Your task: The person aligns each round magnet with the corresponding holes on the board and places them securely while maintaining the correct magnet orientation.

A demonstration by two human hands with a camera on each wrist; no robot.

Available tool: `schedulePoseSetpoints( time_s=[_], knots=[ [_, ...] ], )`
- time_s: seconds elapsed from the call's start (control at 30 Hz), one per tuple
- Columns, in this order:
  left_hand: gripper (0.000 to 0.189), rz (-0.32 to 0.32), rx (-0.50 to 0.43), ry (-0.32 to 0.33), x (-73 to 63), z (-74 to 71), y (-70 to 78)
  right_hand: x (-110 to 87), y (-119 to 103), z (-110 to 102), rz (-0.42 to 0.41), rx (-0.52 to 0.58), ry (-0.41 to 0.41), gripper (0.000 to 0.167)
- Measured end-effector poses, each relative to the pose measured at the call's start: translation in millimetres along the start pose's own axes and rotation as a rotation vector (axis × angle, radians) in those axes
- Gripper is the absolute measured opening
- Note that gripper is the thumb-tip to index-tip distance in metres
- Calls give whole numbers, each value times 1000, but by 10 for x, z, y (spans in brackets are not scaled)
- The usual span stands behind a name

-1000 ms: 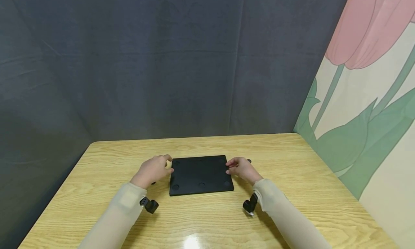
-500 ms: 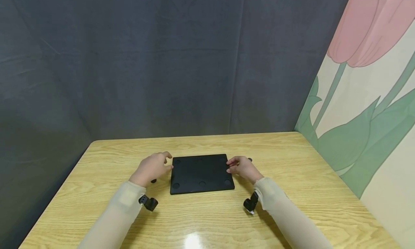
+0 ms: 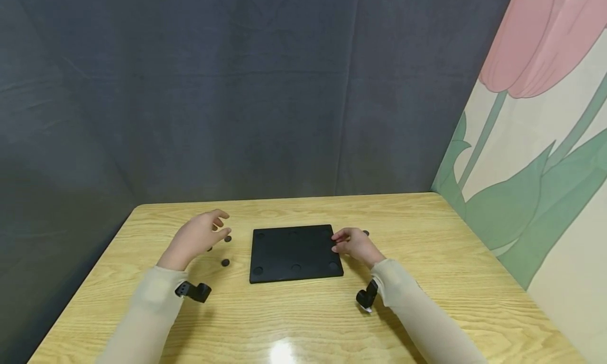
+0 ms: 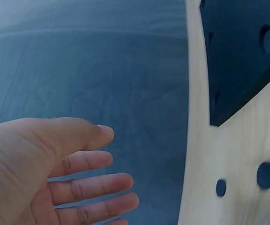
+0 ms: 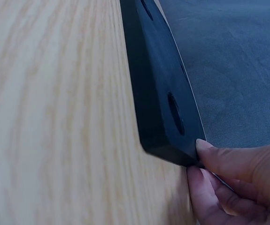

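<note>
Plainly, the right hand (image 3: 358,246) pinched the black panel (image 3: 296,253) while the left hand (image 3: 194,239), loosely spread, hovered empty near dark discs (image 3: 225,262).

Pale wood-grain table (image 3: 294,316) bearing a black panel (image 3: 291,253), long sides running left to right.
With the panel as the dial's centre in the head view, one small dark disc (image 3: 228,238) lies between nine and ten o'clock, a nearer disc (image 3: 225,262) just below nine, and probably a third disc (image 3: 210,249), mostly covered, at nine; a lone disc (image 3: 365,233) sits between two and three.
</note>
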State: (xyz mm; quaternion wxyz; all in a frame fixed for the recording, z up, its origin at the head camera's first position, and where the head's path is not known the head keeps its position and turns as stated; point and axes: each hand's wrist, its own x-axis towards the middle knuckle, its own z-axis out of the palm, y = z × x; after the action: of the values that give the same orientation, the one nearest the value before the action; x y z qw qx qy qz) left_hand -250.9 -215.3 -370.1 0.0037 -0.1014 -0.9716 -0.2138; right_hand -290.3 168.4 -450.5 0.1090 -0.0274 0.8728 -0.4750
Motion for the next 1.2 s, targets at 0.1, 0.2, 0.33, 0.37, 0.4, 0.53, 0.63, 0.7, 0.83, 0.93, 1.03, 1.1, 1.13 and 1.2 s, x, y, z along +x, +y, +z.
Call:
schedulePoseSetpoints(
  time_s=[0.1,0.2,0.33,0.37,0.4,0.53,0.63,0.7,0.83,0.93,1.03,1.1,1.13,1.2],
  knots=[
    [44,-5,-18,31,-47,-63,-98,-8,-3,-7,2,-4,-2,24],
    [43,-5,-57,64,-104,-111,-181,-12,-1,-9,0,-1,-2,23],
    [42,-5,-123,104,-166,-136,-269,-14,-1,-8,0,4,-2,23],
    [42,-6,-138,112,-176,-135,-286,-15,-2,-8,0,4,-1,23],
    [41,-8,-152,121,-186,-133,-303,-14,-2,-8,-1,2,-1,23],
    [39,-10,-199,164,-205,-100,-362,-11,-1,-4,-1,-2,1,24],
    [36,-6,-240,202,-203,-58,-410,-10,1,-2,-2,-7,-1,24],
    [35,-6,-273,224,-198,-25,-442,-10,-1,-1,-2,-6,-2,24],
    [34,-19,-326,237,-171,45,-506,-14,1,-9,-6,-4,-4,24],
    [35,-42,-354,223,-152,94,-565,-13,4,-10,-7,0,-5,24],
    [34,-56,-401,208,-133,141,-626,-14,1,-10,-6,7,-4,24],
    [35,-60,-435,201,-119,172,-664,-16,2,-10,-8,4,-5,25],
    [35,-62,-450,197,-113,186,-682,-16,3,-10,-8,2,-4,25],
    [35,-65,-465,191,-103,212,-711,-14,6,-10,-6,-4,-2,24]
  ],
)
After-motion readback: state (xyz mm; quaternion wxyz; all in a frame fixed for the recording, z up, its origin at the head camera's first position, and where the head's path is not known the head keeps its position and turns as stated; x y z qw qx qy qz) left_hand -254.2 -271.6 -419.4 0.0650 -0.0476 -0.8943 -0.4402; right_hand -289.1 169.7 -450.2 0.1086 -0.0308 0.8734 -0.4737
